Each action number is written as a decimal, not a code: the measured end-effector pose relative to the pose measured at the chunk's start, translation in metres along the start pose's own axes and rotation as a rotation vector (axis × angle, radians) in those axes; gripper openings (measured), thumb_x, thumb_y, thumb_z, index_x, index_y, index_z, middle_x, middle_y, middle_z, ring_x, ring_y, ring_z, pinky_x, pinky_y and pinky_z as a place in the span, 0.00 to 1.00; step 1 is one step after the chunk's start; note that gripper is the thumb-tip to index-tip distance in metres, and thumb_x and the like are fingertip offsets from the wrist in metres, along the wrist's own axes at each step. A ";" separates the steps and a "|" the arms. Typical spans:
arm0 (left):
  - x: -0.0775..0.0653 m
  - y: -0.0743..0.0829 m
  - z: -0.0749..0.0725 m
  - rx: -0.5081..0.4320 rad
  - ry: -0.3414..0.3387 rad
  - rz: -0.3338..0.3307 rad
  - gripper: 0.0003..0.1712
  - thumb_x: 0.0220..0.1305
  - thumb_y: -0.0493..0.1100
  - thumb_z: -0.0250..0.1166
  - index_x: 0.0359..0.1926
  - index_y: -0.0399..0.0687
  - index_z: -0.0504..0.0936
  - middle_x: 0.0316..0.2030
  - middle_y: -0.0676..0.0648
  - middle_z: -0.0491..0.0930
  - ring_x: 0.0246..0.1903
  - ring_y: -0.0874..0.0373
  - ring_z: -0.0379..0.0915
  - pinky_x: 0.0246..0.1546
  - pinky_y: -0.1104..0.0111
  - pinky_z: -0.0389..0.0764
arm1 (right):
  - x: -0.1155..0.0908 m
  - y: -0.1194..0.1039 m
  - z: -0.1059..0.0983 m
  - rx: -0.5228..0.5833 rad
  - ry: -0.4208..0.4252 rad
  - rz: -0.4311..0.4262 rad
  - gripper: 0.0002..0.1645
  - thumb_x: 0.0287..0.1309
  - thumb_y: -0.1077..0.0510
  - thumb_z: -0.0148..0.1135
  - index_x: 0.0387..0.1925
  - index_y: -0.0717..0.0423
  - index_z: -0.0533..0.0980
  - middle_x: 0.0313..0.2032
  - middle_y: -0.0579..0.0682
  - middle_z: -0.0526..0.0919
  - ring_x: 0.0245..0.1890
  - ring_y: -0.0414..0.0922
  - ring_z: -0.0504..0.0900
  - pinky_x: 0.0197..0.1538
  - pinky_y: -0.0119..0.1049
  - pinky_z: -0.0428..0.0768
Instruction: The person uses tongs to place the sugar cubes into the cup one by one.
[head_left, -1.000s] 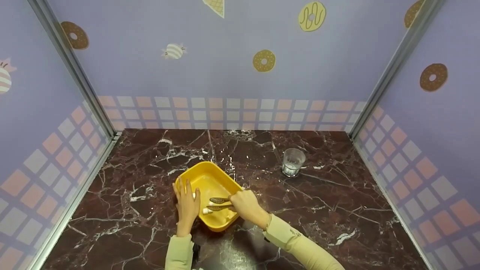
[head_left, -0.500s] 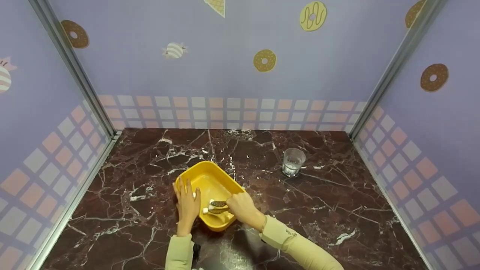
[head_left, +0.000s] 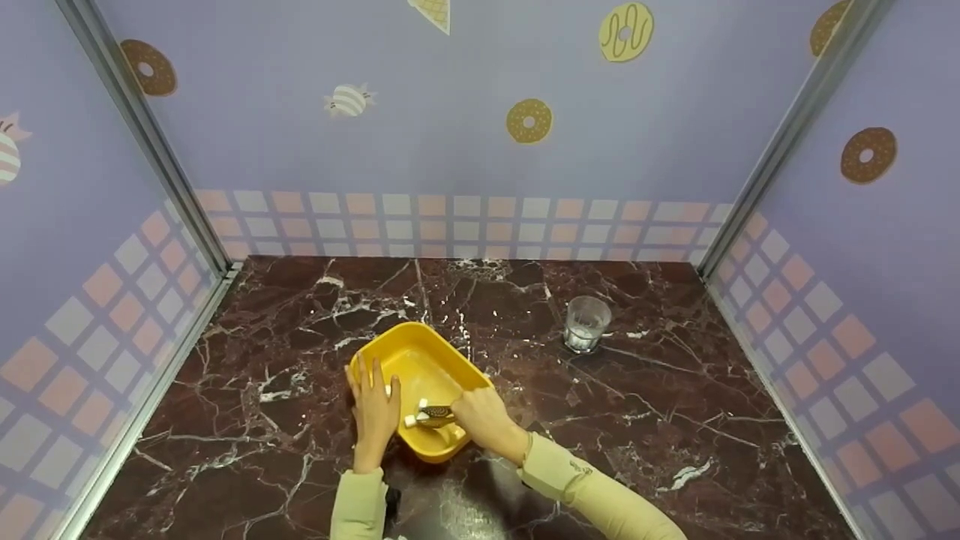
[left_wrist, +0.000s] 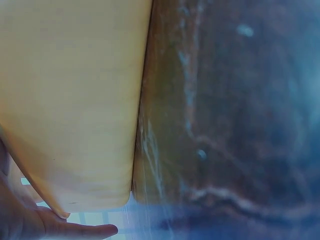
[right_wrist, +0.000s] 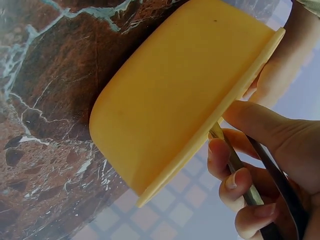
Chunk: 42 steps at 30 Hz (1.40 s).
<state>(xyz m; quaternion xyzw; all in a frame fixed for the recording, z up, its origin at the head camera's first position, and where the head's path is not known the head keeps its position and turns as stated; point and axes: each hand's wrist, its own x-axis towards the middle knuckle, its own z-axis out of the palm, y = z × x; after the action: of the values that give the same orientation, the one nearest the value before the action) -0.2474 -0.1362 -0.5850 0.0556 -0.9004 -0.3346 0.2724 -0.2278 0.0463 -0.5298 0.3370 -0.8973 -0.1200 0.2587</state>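
A yellow plastic basin stands on the table, with several small white blocks in its near part. My left hand holds the basin's left rim, thumb inside and fingers along the outer wall. In the left wrist view, part of the left hand shows at the lower-left corner. My right hand grips metal tongs over the near right rim, their patterned tips down among the blocks. The right wrist view shows the right hand around both tong arms; the basin wall hides the tips.
A clear drinking glass, whitish at the bottom, stands behind and right of the basin. The dark red marble-patterned tabletop is bounded by lilac walls at the back and sides.
My right hand has shifted slightly left and down, bringing the tong tips closer to the white blocks. More of one block now shows above the tips. The left hand and basin stay put.
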 end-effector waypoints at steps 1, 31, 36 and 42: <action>0.000 0.000 0.000 0.000 -0.001 0.000 0.27 0.61 0.41 0.54 0.59 0.32 0.64 0.64 0.32 0.53 0.65 0.31 0.38 0.39 0.39 0.70 | 0.000 0.000 0.000 -0.003 0.000 0.001 0.10 0.32 0.55 0.65 0.07 0.43 0.73 0.10 0.40 0.76 0.10 0.38 0.71 0.14 0.32 0.68; 0.000 0.001 0.000 0.011 -0.037 -0.037 0.28 0.61 0.42 0.54 0.60 0.33 0.64 0.65 0.33 0.52 0.65 0.33 0.38 0.35 0.38 0.71 | -0.002 0.024 -0.010 0.018 0.009 0.052 0.15 0.32 0.43 0.70 0.11 0.46 0.77 0.10 0.43 0.76 0.10 0.40 0.72 0.13 0.35 0.68; 0.001 0.001 0.000 0.011 -0.027 -0.032 0.28 0.61 0.42 0.54 0.60 0.33 0.64 0.65 0.34 0.52 0.65 0.33 0.38 0.35 0.38 0.71 | -0.004 0.030 -0.012 0.045 0.014 0.075 0.14 0.33 0.43 0.69 0.11 0.46 0.77 0.11 0.44 0.76 0.10 0.41 0.72 0.13 0.35 0.68; 0.000 0.001 0.000 0.012 -0.012 -0.028 0.28 0.60 0.42 0.55 0.59 0.33 0.65 0.65 0.33 0.52 0.65 0.32 0.38 0.36 0.39 0.71 | -0.004 0.039 -0.016 0.090 -0.001 0.100 0.14 0.34 0.44 0.69 0.12 0.47 0.78 0.11 0.45 0.77 0.10 0.42 0.72 0.13 0.36 0.67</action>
<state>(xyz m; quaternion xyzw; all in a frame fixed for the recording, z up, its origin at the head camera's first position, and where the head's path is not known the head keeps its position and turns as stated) -0.2478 -0.1355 -0.5844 0.0676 -0.9031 -0.3334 0.2620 -0.2377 0.0777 -0.5030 0.3031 -0.9175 -0.0668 0.2487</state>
